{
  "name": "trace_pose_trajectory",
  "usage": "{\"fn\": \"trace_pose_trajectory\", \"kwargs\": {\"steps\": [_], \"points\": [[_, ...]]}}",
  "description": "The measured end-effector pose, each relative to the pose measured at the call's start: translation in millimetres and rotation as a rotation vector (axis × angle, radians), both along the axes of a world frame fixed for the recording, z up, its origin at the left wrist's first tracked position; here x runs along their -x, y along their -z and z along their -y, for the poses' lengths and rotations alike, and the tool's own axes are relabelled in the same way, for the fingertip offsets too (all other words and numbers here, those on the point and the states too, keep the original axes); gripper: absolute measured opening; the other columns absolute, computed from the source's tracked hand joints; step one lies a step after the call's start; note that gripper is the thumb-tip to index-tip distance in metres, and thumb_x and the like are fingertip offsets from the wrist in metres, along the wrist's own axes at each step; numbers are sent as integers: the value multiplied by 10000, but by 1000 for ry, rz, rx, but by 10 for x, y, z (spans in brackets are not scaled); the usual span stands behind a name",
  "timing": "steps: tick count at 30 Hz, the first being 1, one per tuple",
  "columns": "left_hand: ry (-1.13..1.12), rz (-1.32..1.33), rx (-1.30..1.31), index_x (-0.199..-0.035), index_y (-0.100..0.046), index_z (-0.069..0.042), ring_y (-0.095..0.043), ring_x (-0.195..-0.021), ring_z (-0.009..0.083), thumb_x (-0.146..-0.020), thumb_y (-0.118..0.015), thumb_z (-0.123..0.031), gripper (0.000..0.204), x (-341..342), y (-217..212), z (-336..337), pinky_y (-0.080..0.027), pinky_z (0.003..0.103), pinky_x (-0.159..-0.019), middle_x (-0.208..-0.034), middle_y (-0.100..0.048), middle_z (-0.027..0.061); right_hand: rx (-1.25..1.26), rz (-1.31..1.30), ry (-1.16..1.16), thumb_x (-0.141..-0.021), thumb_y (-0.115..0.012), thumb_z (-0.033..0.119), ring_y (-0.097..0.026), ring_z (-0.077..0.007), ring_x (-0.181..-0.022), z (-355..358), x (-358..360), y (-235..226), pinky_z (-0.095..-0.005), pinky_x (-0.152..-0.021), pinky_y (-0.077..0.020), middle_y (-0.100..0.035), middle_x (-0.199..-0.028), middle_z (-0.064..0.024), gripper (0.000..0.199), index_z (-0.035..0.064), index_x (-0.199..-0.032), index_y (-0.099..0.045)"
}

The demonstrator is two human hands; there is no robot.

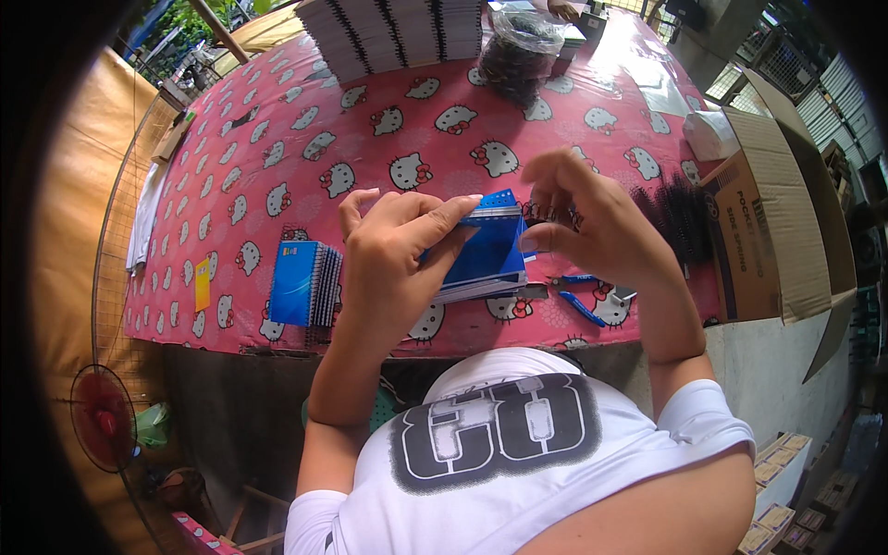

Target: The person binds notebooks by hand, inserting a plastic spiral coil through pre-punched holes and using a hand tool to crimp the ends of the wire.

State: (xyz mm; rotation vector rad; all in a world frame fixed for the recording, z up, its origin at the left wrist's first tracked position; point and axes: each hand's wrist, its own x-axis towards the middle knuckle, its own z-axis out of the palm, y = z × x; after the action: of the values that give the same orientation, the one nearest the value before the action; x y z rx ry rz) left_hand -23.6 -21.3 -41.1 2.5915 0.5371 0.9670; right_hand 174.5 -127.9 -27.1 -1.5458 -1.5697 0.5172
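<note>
My left hand (393, 254) grips a small blue notebook (486, 254) from its left side, holding it above the table's front edge. My right hand (592, 222) is at the notebook's right end with fingers pinched on a black spiral wire (546, 215) at the binding edge. A short stack of finished blue spiral notebooks (305, 282) lies on the pink cat-print tablecloth (296, 157) to the left of my left hand. Blue-handled pliers (583, 305) lie on the cloth under my right wrist.
Tall stacks of unbound notebooks (388, 32) stand at the table's far side beside a clear bag of black coils (518, 51). A loose heap of black spirals (680, 217) and an open cardboard box (768, 222) sit at right. A red fan (102, 416) stands lower left.
</note>
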Motion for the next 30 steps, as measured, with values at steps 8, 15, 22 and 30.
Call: {"fn": "trace_pose_trajectory", "kwargs": {"steps": [8,15,22,30], "points": [[-16,0,-5,-1065,-710,-171,-587,-743,156,-756,-722,-111,315,-7,2,7,-302,392,-905,-779,-631,0,-188,71,-88,-758,-742,99,-593,-162,-736,-32,-45,163,-303,-632,-474,-577,-843,-67,232,23,-936,-614],[-14,4,-19,-1069,-709,-174,-587,-740,158,-748,-720,-98,330,-11,16,17,-306,397,-901,-783,-630,0,-353,384,54,-781,-732,215,-604,-258,-689,-53,102,142,-339,-590,-471,-573,-803,-100,274,53,-959,-600],[-4,7,-37,-1059,-711,-161,-583,-728,157,-747,-717,-87,321,-19,18,20,-315,392,-882,-784,-628,-1,-360,346,162,-809,-688,166,-607,-294,-699,-89,256,104,-358,-610,-477,-574,-773,-101,156,52,-884,-613],[-12,-8,-43,-1052,-713,-163,-589,-760,157,-748,-742,-130,307,52,45,13,-304,390,-905,-814,-646,-12,-303,272,124,-805,-666,73,-633,-271,-840,-139,-166,101,-354,-718,-505,-629,-955,-123,224,32,-1018,-611]]}}
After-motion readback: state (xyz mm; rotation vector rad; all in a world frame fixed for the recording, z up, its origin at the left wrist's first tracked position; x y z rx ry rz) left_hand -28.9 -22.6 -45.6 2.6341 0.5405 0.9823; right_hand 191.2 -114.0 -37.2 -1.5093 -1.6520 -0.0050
